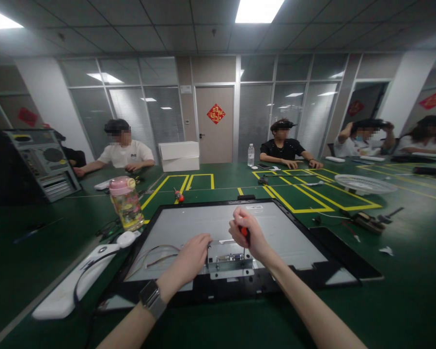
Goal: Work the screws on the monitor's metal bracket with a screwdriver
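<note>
A monitor panel (276,228) lies face down on the green table in front of me, its grey metal back up inside a black frame. A small metal circuit-board cover (229,261) sits at its near edge. My right hand (247,233) is closed round a red-handled screwdriver (244,231), held upright with its tip down on the cover. My left hand (192,254), with a watch on the wrist, rests curled against the left end of the cover. Thin coloured wires (156,254) run across the panel to the left.
A pink-lidded bottle (126,202) stands at the left by a white cover piece (72,286) and black cable. A computer case (39,165) stands far left. Several people sit across the table. A white fan grille (365,183), tools (366,220) and a white box (179,156) lie farther off.
</note>
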A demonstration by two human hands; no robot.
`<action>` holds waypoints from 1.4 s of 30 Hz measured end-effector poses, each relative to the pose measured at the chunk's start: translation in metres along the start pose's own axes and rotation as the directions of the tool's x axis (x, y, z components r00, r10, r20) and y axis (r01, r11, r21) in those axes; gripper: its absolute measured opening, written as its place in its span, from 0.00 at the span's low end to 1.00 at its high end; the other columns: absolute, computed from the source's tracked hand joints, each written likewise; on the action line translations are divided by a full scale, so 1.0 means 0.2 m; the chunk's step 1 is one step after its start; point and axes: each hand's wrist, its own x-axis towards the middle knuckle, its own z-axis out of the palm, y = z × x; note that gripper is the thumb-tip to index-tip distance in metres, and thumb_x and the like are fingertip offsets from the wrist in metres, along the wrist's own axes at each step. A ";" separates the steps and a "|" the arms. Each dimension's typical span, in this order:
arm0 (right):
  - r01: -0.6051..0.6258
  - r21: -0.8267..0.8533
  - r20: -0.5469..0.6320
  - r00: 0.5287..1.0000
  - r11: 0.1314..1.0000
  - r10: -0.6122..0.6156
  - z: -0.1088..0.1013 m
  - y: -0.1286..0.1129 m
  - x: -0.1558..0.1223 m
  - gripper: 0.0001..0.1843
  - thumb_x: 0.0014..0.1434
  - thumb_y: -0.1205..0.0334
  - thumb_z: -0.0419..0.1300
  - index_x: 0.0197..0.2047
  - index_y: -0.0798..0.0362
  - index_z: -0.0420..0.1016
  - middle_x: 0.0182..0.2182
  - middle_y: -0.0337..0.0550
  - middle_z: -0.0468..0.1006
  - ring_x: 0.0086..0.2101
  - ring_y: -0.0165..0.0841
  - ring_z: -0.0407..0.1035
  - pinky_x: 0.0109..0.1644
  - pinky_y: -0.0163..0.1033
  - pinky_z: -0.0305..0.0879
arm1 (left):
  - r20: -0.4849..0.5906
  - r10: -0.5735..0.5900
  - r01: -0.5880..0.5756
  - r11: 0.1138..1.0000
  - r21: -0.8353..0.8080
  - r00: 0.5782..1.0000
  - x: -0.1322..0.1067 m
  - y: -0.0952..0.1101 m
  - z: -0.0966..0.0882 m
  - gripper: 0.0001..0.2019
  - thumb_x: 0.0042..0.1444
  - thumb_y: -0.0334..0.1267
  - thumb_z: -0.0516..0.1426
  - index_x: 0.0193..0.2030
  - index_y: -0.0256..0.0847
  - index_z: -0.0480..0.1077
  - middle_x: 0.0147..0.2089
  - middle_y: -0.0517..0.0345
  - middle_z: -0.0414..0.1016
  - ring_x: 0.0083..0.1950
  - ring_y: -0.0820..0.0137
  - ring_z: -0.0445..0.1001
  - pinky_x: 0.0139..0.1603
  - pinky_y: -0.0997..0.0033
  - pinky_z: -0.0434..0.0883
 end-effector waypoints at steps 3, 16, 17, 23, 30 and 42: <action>0.012 0.018 -0.034 0.999 1.000 -0.012 0.00 0.01 0.01 0.13 0.54 0.55 0.59 0.28 0.47 0.56 0.09 0.21 0.54 0.11 0.22 0.37 0.13 0.26 0.36 | 0.002 0.000 0.000 1.000 0.000 1.000 0.00 0.00 0.00 0.20 0.64 0.26 0.45 0.58 0.37 0.69 0.63 0.45 0.71 0.63 0.62 0.70 0.67 0.57 0.65; 0.082 0.041 -0.080 0.994 0.996 -0.078 -0.03 -0.01 -0.02 0.17 0.60 0.52 0.59 0.26 0.48 0.56 0.12 0.26 0.59 0.12 0.22 0.45 0.14 0.28 0.42 | 0.006 -0.001 0.001 1.000 0.000 1.000 0.00 -0.01 0.00 0.20 0.64 0.27 0.45 0.59 0.34 0.68 0.64 0.42 0.70 0.64 0.61 0.69 0.68 0.57 0.63; 0.079 0.041 -0.076 0.994 0.996 -0.076 -0.03 -0.01 -0.02 0.17 0.60 0.52 0.59 0.26 0.48 0.57 0.12 0.26 0.60 0.12 0.22 0.45 0.14 0.28 0.42 | 0.006 -0.001 0.001 1.000 -0.001 1.000 0.00 -0.01 0.00 0.20 0.64 0.27 0.45 0.60 0.34 0.68 0.64 0.42 0.70 0.64 0.61 0.68 0.68 0.57 0.63; 0.059 0.045 -0.043 0.997 0.997 -0.057 -0.02 0.00 -0.02 0.18 0.59 0.50 0.60 0.27 0.48 0.58 0.13 0.27 0.61 0.12 0.23 0.46 0.14 0.28 0.42 | 0.004 -0.004 0.004 1.000 -0.005 1.000 0.00 0.00 0.00 0.20 0.64 0.27 0.45 0.59 0.35 0.68 0.64 0.43 0.70 0.64 0.61 0.69 0.68 0.57 0.63; -0.047 -0.040 -0.025 0.999 0.998 0.046 0.02 0.02 -0.02 0.22 0.58 0.44 0.59 0.23 0.51 0.64 0.14 0.30 0.60 0.14 0.23 0.49 0.16 0.31 0.43 | -0.002 0.007 -0.007 1.000 -0.014 1.000 0.00 0.00 0.00 0.20 0.63 0.27 0.45 0.58 0.36 0.68 0.63 0.44 0.71 0.63 0.62 0.70 0.67 0.57 0.64; -0.077 0.037 0.024 0.997 0.996 0.076 0.01 -0.04 -0.02 0.17 0.56 0.48 0.57 0.23 0.49 0.62 0.10 0.24 0.50 0.13 0.23 0.36 0.15 0.29 0.37 | 0.000 0.002 -0.002 1.000 -0.012 1.000 -0.01 0.01 -0.01 0.20 0.64 0.27 0.45 0.59 0.36 0.68 0.63 0.44 0.71 0.62 0.61 0.70 0.67 0.57 0.64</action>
